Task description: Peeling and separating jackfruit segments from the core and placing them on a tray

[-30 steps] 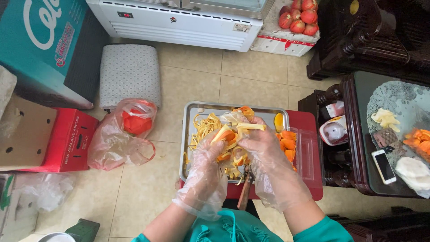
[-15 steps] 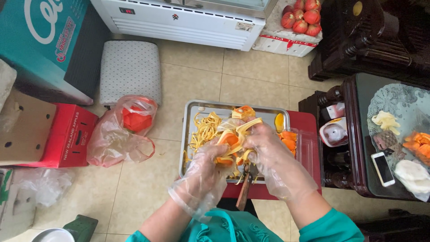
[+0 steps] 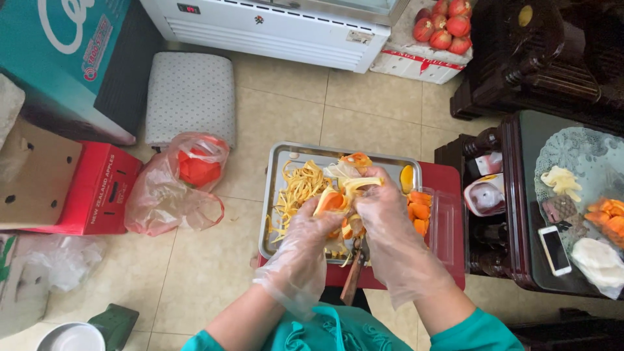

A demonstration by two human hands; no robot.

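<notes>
Nearest to the camera, the person's two forearms come up out of teal sleeves, and both hands wear loose clear plastic gloves. The left hand [image 3: 305, 244] is curled under a piece of orange fruit [image 3: 335, 203] and cups it from below. The right hand [image 3: 390, 224] is closed over the top of the same piece, its fingers pinching a pale yellow strip of fibre [image 3: 361, 185] that stands up from it. So both hands are narrow and holding, not spread.

The fruit piece looks soft, light and wet (the gloves probably make it more slippery). It seems better held by the firmer pale edge than by the orange flesh, which may crush or tear under a hard squeeze. The strips look thin and limp, and they may break if pulled fast.

Below the hands, a knife with a wooden handle [image 3: 354, 276] lies at the near rim of a metal tray [image 3: 276, 195]. The tray sits on a low red stool [image 3: 448, 195] and carries a heap of yellow strips [image 3: 299, 192]. Just beside it on the right, a clear container [image 3: 419, 209] holds cleaned orange pieces.

Further away, a pink plastic bag [image 3: 175, 188] lies on the tiled floor [image 3: 292, 104], and a box of red fruits [image 3: 445, 26] stands at the far wall.
</notes>
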